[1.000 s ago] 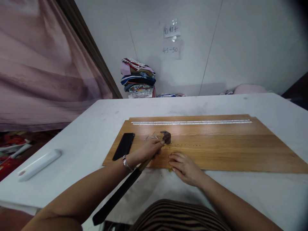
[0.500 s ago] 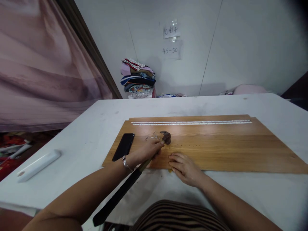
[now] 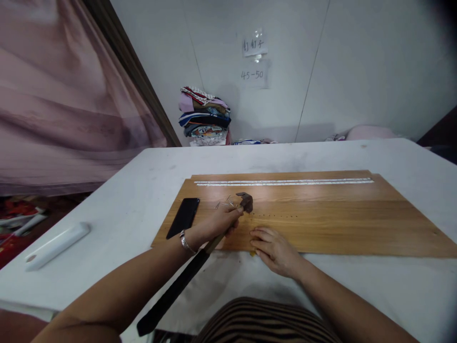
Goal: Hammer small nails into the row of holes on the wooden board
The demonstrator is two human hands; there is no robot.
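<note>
My left hand [image 3: 226, 220] is closed round a claw hammer [image 3: 247, 202], gripping it close under the dark, rusty head. The hammer's long handle with its black grip slants back toward me below the forearm. Its head is just over the wooden board [image 3: 332, 209], beside the left end of a row of small dark dots, perhaps nail heads or holes. Several loose nails [image 3: 228, 202] lie on the board behind my left hand, partly covered by it. My right hand [image 3: 274, 250] rests with its fingers stretched out on the board's near edge. A small yellow thing [image 3: 253, 253] shows under its fingertips.
A black phone [image 3: 183, 218] lies on the board's left part. Two white strips [image 3: 285, 182] run along its far side. The white table [image 3: 124, 190] carries a long white plastic object [image 3: 57, 245] at left. Folded cloth [image 3: 205, 116] is piled by the wall behind.
The hammer head and my left hand have shifted up very slightly. My right hand stays in the same place on the board.
</note>
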